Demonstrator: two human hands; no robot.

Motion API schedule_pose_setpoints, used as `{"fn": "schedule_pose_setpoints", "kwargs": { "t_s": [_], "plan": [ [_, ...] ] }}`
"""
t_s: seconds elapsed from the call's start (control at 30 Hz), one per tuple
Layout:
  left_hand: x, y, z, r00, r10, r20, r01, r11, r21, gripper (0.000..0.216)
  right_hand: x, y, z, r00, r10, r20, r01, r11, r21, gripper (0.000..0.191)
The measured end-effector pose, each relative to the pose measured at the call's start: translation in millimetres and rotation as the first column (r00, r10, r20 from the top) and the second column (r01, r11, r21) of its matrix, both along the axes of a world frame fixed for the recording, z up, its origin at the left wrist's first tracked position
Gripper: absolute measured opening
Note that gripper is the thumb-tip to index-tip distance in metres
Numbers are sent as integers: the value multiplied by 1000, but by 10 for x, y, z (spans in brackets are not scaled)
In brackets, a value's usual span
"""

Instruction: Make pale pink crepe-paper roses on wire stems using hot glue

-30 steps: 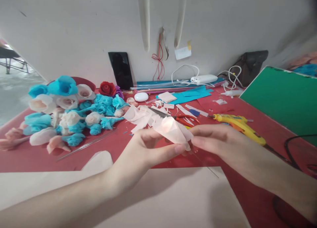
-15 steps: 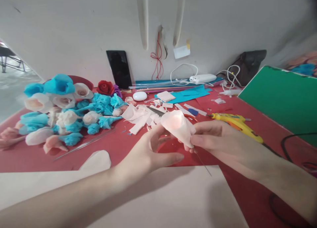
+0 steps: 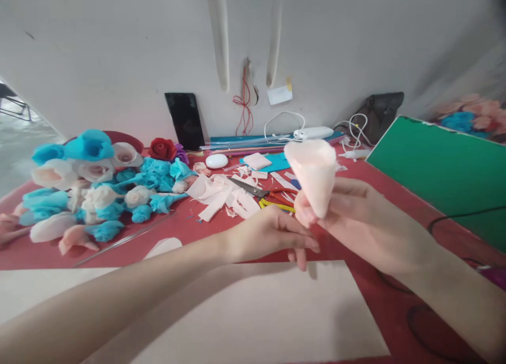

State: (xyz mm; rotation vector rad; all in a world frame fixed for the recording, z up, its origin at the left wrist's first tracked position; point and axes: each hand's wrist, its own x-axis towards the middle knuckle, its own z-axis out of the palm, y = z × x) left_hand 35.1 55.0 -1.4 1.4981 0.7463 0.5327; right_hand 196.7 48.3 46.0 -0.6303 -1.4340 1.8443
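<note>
My right hand (image 3: pixel 356 224) is closed around the base of a pale pink paper flower (image 3: pixel 312 169). The flower is cone-shaped, with its wide mouth upward, and is held above the table. Just below and to its left is my left hand (image 3: pixel 279 235), palm down with fingers stretched out and somewhat bent. I see nothing held in it. Under both hands lies a large cream sheet (image 3: pixel 253 311), and a loose rounded petal piece (image 3: pixel 164 246) shows partly behind my left forearm. Scissors (image 3: pixel 253 187) rest beyond the left hand among pale paper scraps (image 3: pixel 221 192).
Blue, white and pink paper flowers (image 3: pixel 98 195) crowd the left side, near thin wires (image 3: pixel 122 240). A dark phone (image 3: pixel 184 120) leans on the wall. A white case (image 3: pixel 216 161), a white power strip (image 3: pixel 314 133) and a green board (image 3: pixel 443 179) stand farther back. Black cable (image 3: pixel 419 322) loops at right.
The flower has risen and turned more upright in my right hand. My left hand has moved right and turned palm down, away from the flower's side. The view has shifted slightly.
</note>
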Motion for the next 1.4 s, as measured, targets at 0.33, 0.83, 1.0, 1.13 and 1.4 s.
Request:
{"fn": "schedule_pose_setpoints", "kwargs": {
  "t_s": [0.33, 0.83, 1.0, 1.13, 1.4],
  "plan": [
    [-509, 59, -28, 878, 450, -165, -406, 881, 242, 10, 169, 179, 130, 976, -134, -174, 129, 991, -40, 15],
    [43, -304, -193, 997, 78, -5, -73, 952, 297, 28, 51, 216, -4, 956, -180, -231, 162, 982, -94, 17],
    [-28, -479, -241, 994, 105, 17, -106, 969, 221, 29, 43, 198, 2, 948, -167, -272, 141, 984, -112, 13],
    [-8, -420, -206, 971, 229, 64, -231, 972, 28, 24, 29, 159, 0, 947, -133, -293, 108, 989, -100, 18],
    [296, -137, -135, 934, 17, 357, 108, 939, -328, 29, 15, 163, -4, 966, -184, -180, 186, 983, -9, 20]
  ]
}}
